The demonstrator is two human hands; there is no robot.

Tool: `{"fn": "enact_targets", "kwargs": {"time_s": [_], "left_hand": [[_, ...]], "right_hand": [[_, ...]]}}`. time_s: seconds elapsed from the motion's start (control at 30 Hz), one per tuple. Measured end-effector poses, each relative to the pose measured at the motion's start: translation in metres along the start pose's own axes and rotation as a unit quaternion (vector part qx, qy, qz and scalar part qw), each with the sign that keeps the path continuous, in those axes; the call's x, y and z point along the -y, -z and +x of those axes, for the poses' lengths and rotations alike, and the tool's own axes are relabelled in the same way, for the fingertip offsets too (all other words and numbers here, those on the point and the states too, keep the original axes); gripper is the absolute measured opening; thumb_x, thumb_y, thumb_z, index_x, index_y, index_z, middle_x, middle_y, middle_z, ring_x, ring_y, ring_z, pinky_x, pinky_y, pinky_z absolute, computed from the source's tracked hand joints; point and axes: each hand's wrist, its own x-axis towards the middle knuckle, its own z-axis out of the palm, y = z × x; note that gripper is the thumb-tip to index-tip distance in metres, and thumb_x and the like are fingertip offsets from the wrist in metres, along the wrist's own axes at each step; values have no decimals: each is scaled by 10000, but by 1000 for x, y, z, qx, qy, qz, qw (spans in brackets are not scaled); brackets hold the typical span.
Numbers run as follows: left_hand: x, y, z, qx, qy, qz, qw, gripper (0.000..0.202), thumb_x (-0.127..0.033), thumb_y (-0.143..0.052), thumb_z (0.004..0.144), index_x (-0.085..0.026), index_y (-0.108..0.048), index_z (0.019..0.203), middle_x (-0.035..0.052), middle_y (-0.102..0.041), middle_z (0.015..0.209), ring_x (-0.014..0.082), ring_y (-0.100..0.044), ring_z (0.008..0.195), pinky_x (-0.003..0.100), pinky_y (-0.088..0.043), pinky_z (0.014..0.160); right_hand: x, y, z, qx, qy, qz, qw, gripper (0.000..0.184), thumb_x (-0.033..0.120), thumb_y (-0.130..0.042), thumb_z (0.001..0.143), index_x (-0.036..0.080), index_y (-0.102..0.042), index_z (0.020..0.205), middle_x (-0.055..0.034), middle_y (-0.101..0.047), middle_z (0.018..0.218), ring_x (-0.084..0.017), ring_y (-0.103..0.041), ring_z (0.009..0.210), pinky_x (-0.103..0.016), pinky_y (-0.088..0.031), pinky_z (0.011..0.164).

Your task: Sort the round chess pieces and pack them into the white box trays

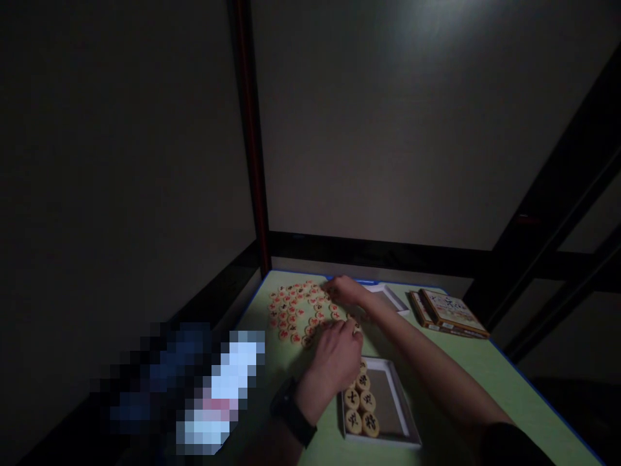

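Work outward from the near tray (pixel 385 404), your landmark: it lies open and shallow, with round game discs (pixel 354 422) marked in black standing in two columns along its left side, and the rest of its floor bare. More loose discs (pixel 292 319) with red or black characters lie spread on the table (pixel 504 388), beyond the tray and to its left. Your left hand (pixel 334 353) is bent over the tray's far left corner, a pale disc (pixel 358 327) showing by its fingertips; whether the fingers are clamped on it or only touching, you cannot tell from here. Your right hand (pixel 342 289) reaches well beyond the tray, down at the far side of the loose discs; its fingertips are too dim to tell whether they are together or apart

For a clean pick-up, it would likely help to pinch each disc by its rim, character upward, and to lift it clear so that its neighbours stay flat. Any disc going beside the two columns would best come down level

Your right forearm passes to the right of the tray and covers part of a second tray (pixel 391 299) farther off. Flat printed boxes (pixel 451 310) overlap beyond the tray to its right. Your watch (pixel 292 414), left of the tray, could brush its wall if that wrist drops
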Motion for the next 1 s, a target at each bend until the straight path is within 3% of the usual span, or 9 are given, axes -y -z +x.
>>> {"fn": "enact_targets", "kwargs": {"time_s": [0.13, 0.43, 0.63, 0.8, 1.0], "left_hand": [[-4, 3, -1, 8, -6, -13, 1000, 276, -107, -419, 923, -120, -653, 1068, 151, -610, 1174, 286, -575, 1139, 459, -505, 987], [-5, 0, 0, -13, 1, -18, 1000, 259, -123, -461, 901, -131, -651, 1077, 133, -598, 1218, 271, -550, 1162, 430, -502, 991], [-4, 1, 0, -14, 8, -17, 1000, 258, -127, -454, 908, -132, -659, 1065, 130, -620, 1152, 273, -564, 1122, 430, -529, 938], [-5, 1, 0, -13, 0, -18, 1000, 256, -124, -447, 906, -127, -663, 1042, 133, -624, 1116, 276, -564, 1120, 435, -512, 959], [-5, 1, 0, -3, -5, -21, 1000, 264, -125, -439, 896, -126, -658, 1042, 125, -614, 1127, 287, -560, 1111, 447, -506, 956]], "right_hand": [[0, -5, 8, 8, -6, -7, 1000, 297, 88, -550, 813, 206, -751, 996, -62, -771, 977, -199, -695, 914, -220, -422, 730], [-2, -8, 20, -1, -43, -20, 999, 507, 87, -586, 805, 188, -613, 1301, -109, -752, 1068, -228, -681, 1013, -225, -417, 759], [-4, -7, 23, 20, -40, -18, 999, 333, 107, -592, 805, 192, -754, 1083, -93, -771, 1019, -224, -696, 977, -216, -430, 744], [-7, -2, 16, 32, -24, -12, 999, 329, 126, -610, 770, 212, -776, 1041, -57, -783, 983, -206, -701, 927, -208, -432, 723], [4, 2, 10, 47, 16, -9, 999, 247, 103, -594, 730, 176, -796, 853, -49, -781, 840, -176, -683, 796, -211, -401, 667]]}}
